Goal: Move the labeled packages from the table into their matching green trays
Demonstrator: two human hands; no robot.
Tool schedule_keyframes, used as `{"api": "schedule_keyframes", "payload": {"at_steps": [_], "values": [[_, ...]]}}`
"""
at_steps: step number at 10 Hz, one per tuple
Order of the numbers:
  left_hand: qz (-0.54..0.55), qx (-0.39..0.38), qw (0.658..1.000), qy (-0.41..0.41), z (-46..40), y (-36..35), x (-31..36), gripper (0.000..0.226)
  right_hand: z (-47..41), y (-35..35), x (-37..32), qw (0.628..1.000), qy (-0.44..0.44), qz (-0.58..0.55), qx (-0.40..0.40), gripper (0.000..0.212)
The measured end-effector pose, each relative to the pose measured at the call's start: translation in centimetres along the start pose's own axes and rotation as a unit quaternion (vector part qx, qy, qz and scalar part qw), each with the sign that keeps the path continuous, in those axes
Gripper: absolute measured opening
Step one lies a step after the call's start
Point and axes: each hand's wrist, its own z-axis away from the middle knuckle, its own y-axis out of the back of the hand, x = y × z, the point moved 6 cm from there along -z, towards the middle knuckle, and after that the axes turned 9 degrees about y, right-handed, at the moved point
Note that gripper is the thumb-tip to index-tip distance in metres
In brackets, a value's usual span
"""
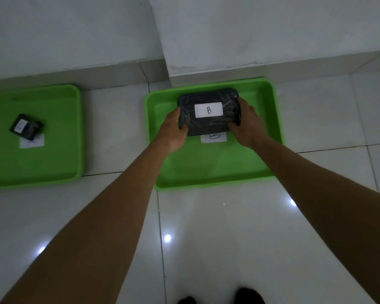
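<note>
A black wrapped package with a white "B" label (208,110) is over the far half of the right green tray (206,172). My left hand (172,130) grips its left edge and my right hand (246,123) grips its right edge. The package partly covers the tray's white "B" tag (214,138). The left green tray (42,167) carries a white "A" tag (32,142), and a smaller black package with a white label (25,126) lies tilted just above that tag. Whether the B package touches the tray floor is not clear.
Both trays sit on a glossy white tiled floor (206,238) against a white wall and a jutting wall corner (169,62). A strip of bare floor separates the trays. The tips of dark shoes (219,298) show at the bottom edge.
</note>
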Motion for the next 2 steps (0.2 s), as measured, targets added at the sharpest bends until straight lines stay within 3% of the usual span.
{"api": "schedule_keyframes", "payload": {"at_steps": [2], "values": [[-0.042,-0.005,0.999,0.023,2.5,1.7,-0.1,0.065,1.3,2.3,-1.2,1.000,0.001,-0.006,-0.011,0.075]]}}
